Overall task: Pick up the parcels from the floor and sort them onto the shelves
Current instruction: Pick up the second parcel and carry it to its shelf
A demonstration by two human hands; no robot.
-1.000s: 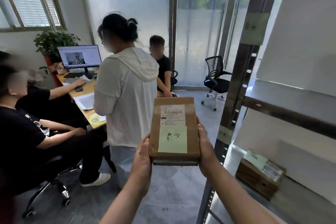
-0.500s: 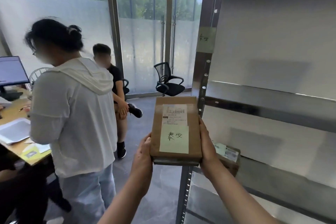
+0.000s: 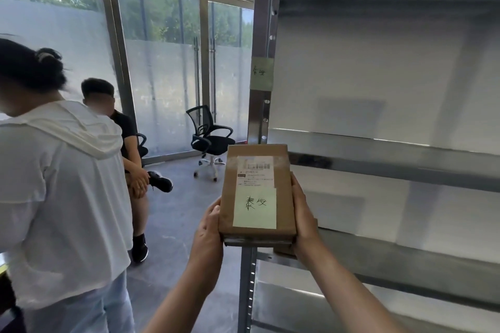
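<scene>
So the box (image 3: 257, 194) is up in the air, dead centre of view, pinched between both hands. Left hand (image 3: 208, 227) flat on its 9 o'clock edge, right hand (image 3: 303, 213) on the 3 o'clock edge, palms squeezing inward. Neither grip goes underneath as far as I can see, so it's basically friction holding it up. Smooth cardboard with tape, so if the squeeze eases while reaching out, I'd guess it slides straight down.

The rack (image 3: 378, 154) is at 3 o'clock, and its post (image 3: 259, 116) sits right behind the box at 12. That post is the thing I'd worry about: swing the box in without clearing it and a corner clips the metal and twists out of the hold.

There's a green tag (image 3: 262, 74) on the post with handwriting that looks like the same characters as the note (image 3: 255, 207) on the box, but the tag is blurry, so a wrong-shelf mix-up seems possible.

Also, someone in a white hoodie (image 3: 62, 192) is standing close at 9 o'clock. One step sideways could bump an elbow. Something brown peeks out just under the box at 5 o'clock; can't tell what.
</scene>
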